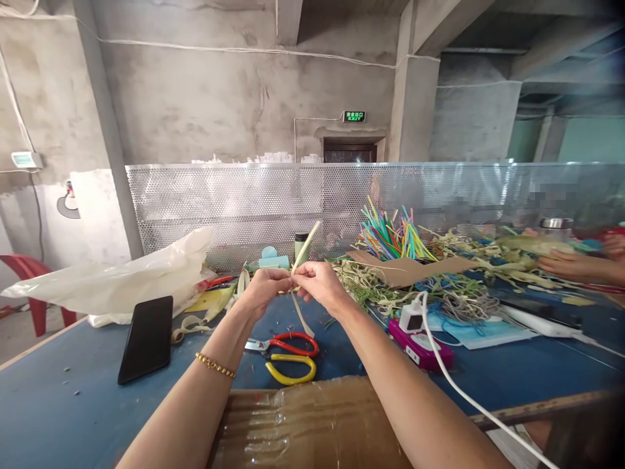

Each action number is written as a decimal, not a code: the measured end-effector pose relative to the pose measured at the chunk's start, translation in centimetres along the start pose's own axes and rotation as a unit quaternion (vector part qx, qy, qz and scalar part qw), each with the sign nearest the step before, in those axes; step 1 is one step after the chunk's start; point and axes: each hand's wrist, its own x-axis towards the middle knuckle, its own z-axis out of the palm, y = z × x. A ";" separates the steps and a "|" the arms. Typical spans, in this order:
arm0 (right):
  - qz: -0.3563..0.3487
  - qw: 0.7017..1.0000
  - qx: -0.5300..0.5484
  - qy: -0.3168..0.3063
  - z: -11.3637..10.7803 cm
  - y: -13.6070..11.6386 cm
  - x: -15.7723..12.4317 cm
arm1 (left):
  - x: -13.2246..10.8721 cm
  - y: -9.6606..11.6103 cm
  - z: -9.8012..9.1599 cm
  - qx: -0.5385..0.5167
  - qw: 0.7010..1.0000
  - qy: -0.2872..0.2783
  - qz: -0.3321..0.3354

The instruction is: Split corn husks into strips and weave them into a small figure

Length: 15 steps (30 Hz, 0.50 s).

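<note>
Pinching a slim, pale-green, leaf-like strip (307, 244) in left hand (266, 286) and right hand (321, 284), on the far side of red-and-yellow-handled metal scissors (293, 357), possibly risking splits through uneven tugging.

Black phone (146, 340), lit exit sign (354, 116)

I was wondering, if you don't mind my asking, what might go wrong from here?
The strip, pinched at the fingertips of the left hand and right hand, looks thin and might split if pulled hard.
The scissors lie close below the hands, so a lowered hand might knock them.
The cable droops over the table's edge near the right arm, which might snag it.
</note>
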 end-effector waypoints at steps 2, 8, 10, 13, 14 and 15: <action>-0.004 1.000 -0.027 0.002 -0.1 0.2 0.1 | 0.0 -0.1 0.0 -0.009 1.000 0.014 -0.007; 0.009 0.995 -0.095 0.010 -0.4 0.8 0.3 | 0.0 0.1 0.2 -0.055 0.997 0.024 -0.044; 0.005 0.995 -0.099 0.008 -0.5 0.8 0.3 | 0.1 0.1 0.2 -0.087 0.994 0.022 -0.064; 0.014 0.994 -0.106 0.009 -0.5 0.6 0.2 | 0.1 0.2 0.1 -0.139 0.987 0.017 -0.078; 0.018 0.994 -0.107 0.005 -0.5 0.5 0.2 | 0.2 0.1 0.1 -0.153 0.985 0.015 -0.081; 0.022 0.994 -0.106 0.000 -0.5 0.5 0.2 | 0.2 0.1 0.0 -0.165 0.983 0.015 -0.084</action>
